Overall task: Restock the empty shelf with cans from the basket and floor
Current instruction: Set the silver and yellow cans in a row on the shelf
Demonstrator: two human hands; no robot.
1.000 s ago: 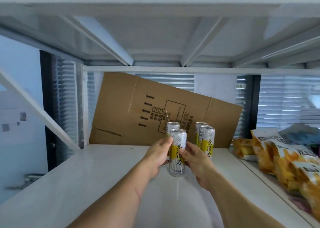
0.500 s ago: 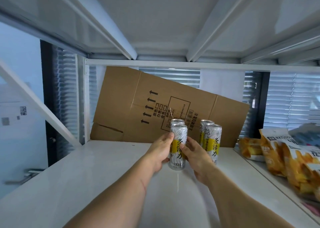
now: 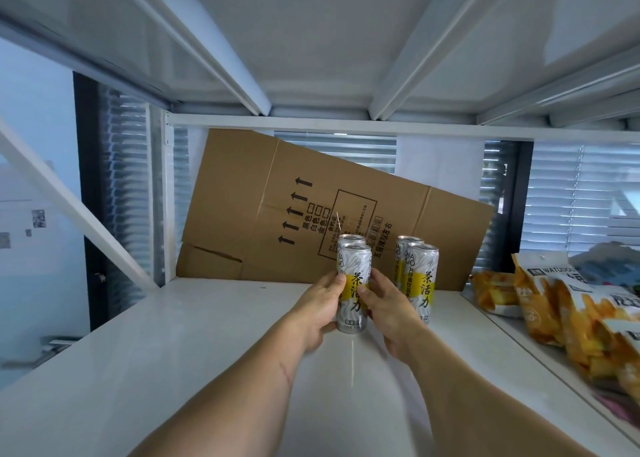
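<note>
On shelf [image 3: 173, 352], can [image 3: 352, 290] unmoved.

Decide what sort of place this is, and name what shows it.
Probably a shop's stockroom or aisle: white metal shelf, identical drink cans lined up in rows, snack bags alongside, and a flattened carton behind.

- Gripped can [image 3: 352, 293]: silver body, wavy grey-white pattern, yellow band with black characters.
- Can behind grip [image 3: 350, 240]: silver top.
- Two cans right of grip [image 3: 423, 276]: same silver, yellow band, black characters.
- Cardboard sheet [image 3: 311, 193] beyond grip: plain brown, black arrows and boxed print.
- Shelf [image 3: 173, 352] under grip: white.
- Snack bags [image 3: 568, 304] far right of grip: orange-yellow, white panels, dark lettering.
</note>
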